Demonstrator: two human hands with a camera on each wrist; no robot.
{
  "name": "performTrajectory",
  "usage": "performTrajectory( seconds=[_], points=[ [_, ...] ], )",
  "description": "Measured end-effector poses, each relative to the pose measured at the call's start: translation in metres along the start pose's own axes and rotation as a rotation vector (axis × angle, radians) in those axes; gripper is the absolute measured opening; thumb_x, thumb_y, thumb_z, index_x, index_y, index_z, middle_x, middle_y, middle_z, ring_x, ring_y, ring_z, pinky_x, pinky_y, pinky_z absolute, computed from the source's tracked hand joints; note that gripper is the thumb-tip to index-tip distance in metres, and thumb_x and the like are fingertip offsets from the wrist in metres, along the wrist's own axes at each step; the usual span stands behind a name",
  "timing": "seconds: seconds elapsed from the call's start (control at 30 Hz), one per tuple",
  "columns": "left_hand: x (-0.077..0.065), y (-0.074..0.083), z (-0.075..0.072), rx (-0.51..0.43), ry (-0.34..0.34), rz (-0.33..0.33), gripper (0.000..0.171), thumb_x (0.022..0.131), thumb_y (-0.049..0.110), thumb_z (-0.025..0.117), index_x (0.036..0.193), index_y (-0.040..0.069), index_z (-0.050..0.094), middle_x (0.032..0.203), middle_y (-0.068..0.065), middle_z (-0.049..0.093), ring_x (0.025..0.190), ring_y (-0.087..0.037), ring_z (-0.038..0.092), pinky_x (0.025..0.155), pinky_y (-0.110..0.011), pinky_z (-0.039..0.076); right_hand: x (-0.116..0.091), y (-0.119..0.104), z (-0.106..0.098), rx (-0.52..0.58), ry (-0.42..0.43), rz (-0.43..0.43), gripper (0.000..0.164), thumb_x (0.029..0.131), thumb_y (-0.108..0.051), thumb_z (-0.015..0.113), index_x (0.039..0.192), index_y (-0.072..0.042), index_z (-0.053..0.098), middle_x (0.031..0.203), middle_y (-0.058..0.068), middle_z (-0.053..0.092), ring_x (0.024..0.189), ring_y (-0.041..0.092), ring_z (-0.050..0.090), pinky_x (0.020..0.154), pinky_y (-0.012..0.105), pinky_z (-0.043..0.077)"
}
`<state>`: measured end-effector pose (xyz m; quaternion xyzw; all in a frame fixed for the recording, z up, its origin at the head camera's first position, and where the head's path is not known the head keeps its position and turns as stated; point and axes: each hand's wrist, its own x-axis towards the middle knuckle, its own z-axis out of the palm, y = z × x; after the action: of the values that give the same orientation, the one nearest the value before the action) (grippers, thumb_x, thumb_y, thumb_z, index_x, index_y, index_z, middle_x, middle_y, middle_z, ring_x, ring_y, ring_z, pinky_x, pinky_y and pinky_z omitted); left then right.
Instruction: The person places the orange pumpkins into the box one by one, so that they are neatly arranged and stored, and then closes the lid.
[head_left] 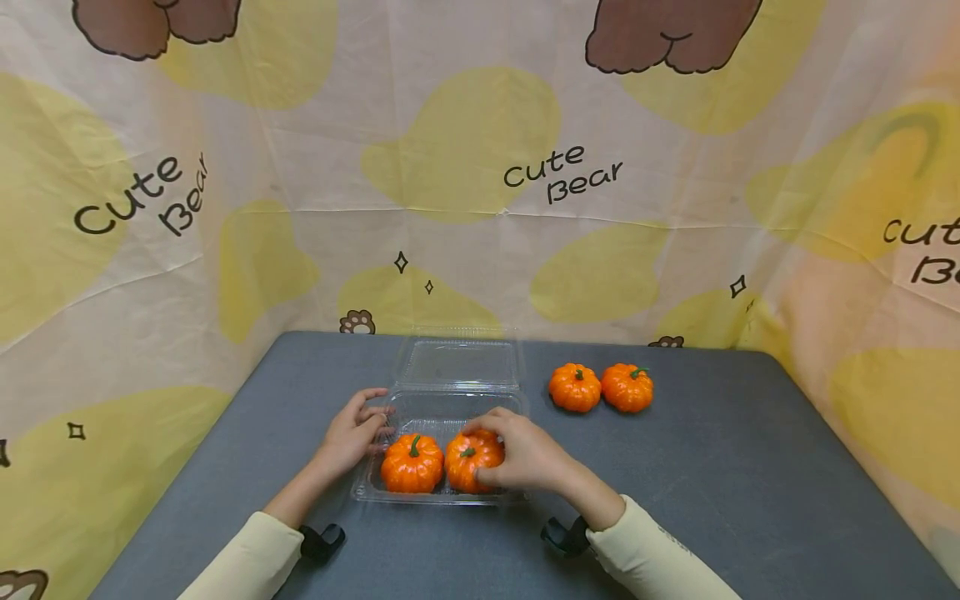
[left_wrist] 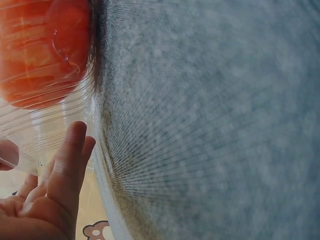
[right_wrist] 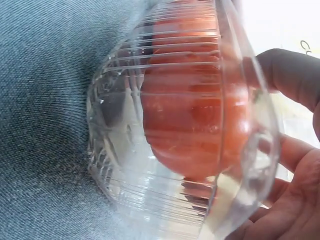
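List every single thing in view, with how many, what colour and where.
Boxed pumpkins: 2, orange with green stems, side by side in the container
Loose pumpkins: 2, orange with green stems, right of the container
Container: 1, clear, on the table; its lid open at the back
Table: 1, dark grey-blue, under everything
Backdrop: cream, yellow-patched, lettered "Cute Bear", behind the table
Wristbands: 2, black, one per wrist
Sleeves: 2, cream
Left hand: 1, bare, at the container's left side
Right hand: 1, bare, gripping the right boxed pumpkin

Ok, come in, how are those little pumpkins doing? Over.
Right hand gripping one pumpkin inside clear box. Left hand at box's left side. Second pumpkin inside, two more outside. Lid open, nothing visibly blocking.
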<state>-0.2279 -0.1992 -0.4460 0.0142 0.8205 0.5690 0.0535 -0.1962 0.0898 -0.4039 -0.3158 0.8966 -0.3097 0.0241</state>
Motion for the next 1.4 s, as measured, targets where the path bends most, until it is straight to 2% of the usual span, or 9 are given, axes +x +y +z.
performTrajectory(
  seconds=[0.63, 1.0, 1.23, 1.4],
  points=[
    [-0.0001, -0.0007, -0.0001, 0.017, 0.019, -0.014, 0.044, 0.098, 0.012, 0.045, 0.141, 0.012, 0.038, 0.133, -0.024, 0.056, 0.104, -0.031, 0.066, 0.071, -0.036, 0.059, 0.0023, 0.0009, 0.0054, -0.106, -0.065, -0.043, 0.044, 0.073, -0.025, 0.073, 0.116, -0.02, 0.066, 0.11, -0.002, 0.062, 0.09, 0.011, 0.057, 0.076, 0.024, 0.047],
    [0.0015, 0.0009, -0.0002, 0.01, 0.014, -0.016, 0.044, 0.098, 0.013, 0.044, 0.141, 0.012, 0.038, 0.133, -0.024, 0.057, 0.103, -0.03, 0.067, 0.071, -0.035, 0.059, 0.0043, 0.0004, 0.0035, -0.17, -0.081, -0.049, 0.047, 0.073, -0.024, 0.072, 0.119, -0.017, 0.064, 0.114, 0.001, 0.065, 0.1, 0.016, 0.059, 0.084, 0.031, 0.05],
    [0.0013, 0.0008, 0.0001, 0.01, 0.007, -0.013, 0.044, 0.098, 0.013, 0.044, 0.141, 0.011, 0.038, 0.133, -0.024, 0.056, 0.105, -0.031, 0.066, 0.071, -0.035, 0.059, 0.0053, 0.0, 0.0007, -0.166, -0.124, -0.035, 0.049, 0.074, -0.022, 0.071, 0.121, -0.014, 0.062, 0.114, 0.003, 0.065, 0.098, 0.017, 0.059, 0.083, 0.031, 0.049],
    [-0.0001, 0.0004, -0.0002, 0.012, 0.002, -0.005, 0.044, 0.098, 0.014, 0.045, 0.141, 0.011, 0.037, 0.134, -0.025, 0.056, 0.104, -0.03, 0.066, 0.072, -0.035, 0.059, 0.0066, 0.0008, -0.0026, -0.136, -0.141, -0.034, 0.049, 0.076, -0.021, 0.071, 0.123, -0.012, 0.061, 0.117, 0.004, 0.064, 0.102, 0.018, 0.058, 0.088, 0.033, 0.049]
  ],
)
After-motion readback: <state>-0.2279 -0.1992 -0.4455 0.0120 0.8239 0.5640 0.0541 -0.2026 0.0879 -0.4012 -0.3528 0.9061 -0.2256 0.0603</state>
